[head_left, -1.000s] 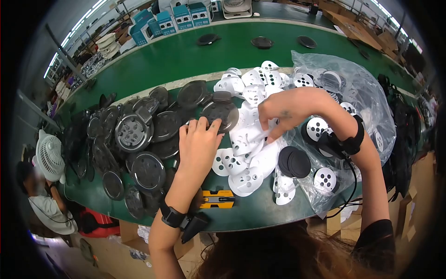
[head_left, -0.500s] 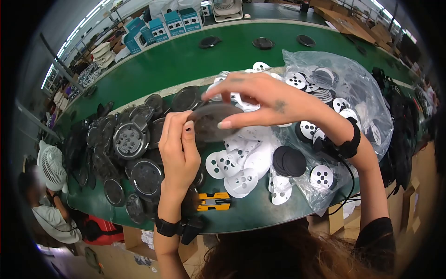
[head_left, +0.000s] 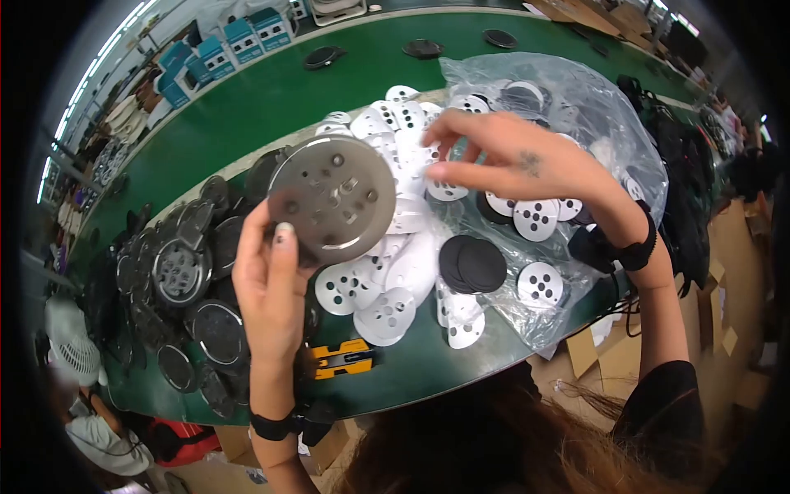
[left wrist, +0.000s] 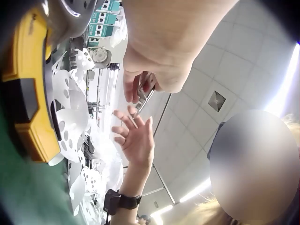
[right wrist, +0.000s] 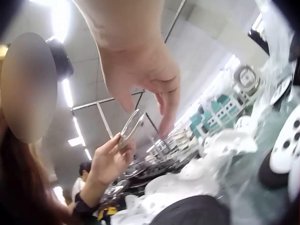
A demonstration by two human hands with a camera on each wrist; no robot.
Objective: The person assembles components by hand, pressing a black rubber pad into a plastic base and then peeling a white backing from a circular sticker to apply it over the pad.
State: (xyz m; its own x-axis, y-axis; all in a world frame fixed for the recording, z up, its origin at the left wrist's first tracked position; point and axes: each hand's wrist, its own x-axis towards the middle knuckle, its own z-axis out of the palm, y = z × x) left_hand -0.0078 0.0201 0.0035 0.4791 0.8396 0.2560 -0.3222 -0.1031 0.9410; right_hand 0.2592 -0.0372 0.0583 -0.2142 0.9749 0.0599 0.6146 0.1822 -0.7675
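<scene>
My left hand grips a round, smoky see-through plastic cover by its lower left edge, thumb on the near face. The cover is raised with its flat face, dotted with holes and small bumps, toward the head camera. To the right, my right hand hovers with fingers loosely bent and nothing in them. Beneath it spreads a heap of white discs with round holes. The right wrist view has the cover edge-on, between the left hand and the right fingers, which stay apart from it.
Many dark round covers are piled at the left. A stack of black discs lies beside a clear plastic bag holding more discs. Near the front edge sits a yellow-and-black tool. Three dark pieces, one a round cover, lie farther back.
My left hand has picked the cover up off the heap and raised it leftward, face turned to the head camera. My right hand, which was over the cover, has drawn back to the right.
</scene>
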